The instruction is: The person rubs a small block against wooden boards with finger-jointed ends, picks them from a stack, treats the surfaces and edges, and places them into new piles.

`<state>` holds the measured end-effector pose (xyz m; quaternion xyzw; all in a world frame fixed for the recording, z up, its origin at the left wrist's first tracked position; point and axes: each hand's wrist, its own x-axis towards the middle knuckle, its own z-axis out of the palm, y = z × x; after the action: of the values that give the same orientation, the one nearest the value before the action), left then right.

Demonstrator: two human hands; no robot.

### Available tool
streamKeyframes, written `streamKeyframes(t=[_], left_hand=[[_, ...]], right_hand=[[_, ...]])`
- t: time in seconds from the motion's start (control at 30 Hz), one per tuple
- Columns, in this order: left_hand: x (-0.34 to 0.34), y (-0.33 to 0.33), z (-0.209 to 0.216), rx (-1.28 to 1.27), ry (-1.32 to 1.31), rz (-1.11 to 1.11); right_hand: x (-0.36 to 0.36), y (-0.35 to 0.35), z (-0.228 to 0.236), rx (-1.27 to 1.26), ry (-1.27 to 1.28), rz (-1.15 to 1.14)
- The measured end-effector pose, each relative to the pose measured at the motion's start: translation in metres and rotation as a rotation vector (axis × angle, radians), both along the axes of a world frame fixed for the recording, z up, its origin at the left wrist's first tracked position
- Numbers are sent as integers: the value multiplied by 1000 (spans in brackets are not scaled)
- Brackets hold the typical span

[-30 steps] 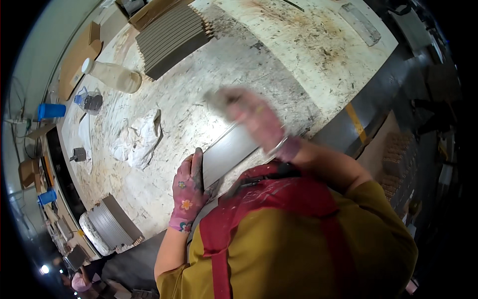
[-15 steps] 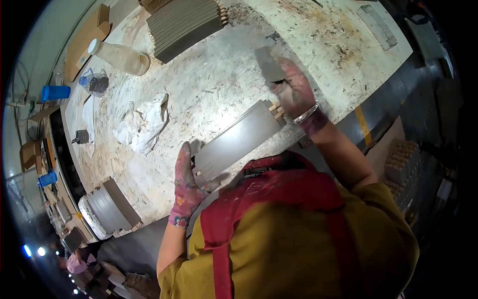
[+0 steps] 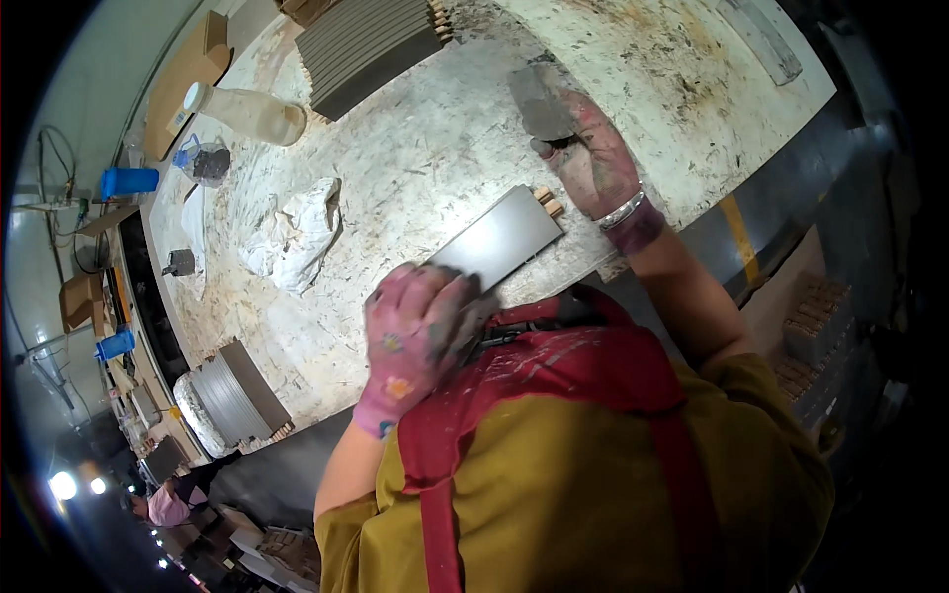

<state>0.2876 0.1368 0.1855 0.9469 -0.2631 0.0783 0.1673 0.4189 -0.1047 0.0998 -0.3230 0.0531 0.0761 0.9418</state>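
A smooth grey rectangular slab with wooden pegs at its far right end lies slantwise on the table in front of my apron. My left hand, in a pink flowered glove, is closed over its near left end and hides that end. Up and to the right, my right hand, in a stained pink glove, pinches a flat dark grey piece, perhaps a pad or scraper blade. That hand is apart from the slab.
At the back stands a stack of grey slabs; another stack sits at the left edge. A white crumpled cloth, a cloudy bottle and a small jug lie leftward. A long grey bar rests far right.
My left hand has turned from resting upright beside the slab's end to closing over it. The slab now looks like a narrower, single block. My right hand still holds the grey piece.
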Motion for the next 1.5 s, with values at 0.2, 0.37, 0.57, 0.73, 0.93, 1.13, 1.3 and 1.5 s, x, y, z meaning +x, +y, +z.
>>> streamKeyframes(t=[0.2,0.37,0.57,0.73,0.93,1.13,1.3,1.5], left_hand=[[34,-53,-25,140,-13,-102],[31,-54,-22,71,5,-147],[28,41,16,-55,81,308],[25,1,-25,-124,143,395],[21,-9,-59,-62,174,388],[25,-6,-55,-94,215,325],[78,28,-33,-47,27,248],[117,23,-9,-152,488,200]], right_hand=[[-19,1,7,-149,48,22],[-20,0,8,19,120,41],[-13,-22,-5,-5,75,22],[-35,37,24,25,35,259],[-27,30,11,-514,-216,185],[-4,-22,-2,-225,62,-38],[-16,-20,6,-190,82,-2],[4,-45,-34,10,115,-54]])
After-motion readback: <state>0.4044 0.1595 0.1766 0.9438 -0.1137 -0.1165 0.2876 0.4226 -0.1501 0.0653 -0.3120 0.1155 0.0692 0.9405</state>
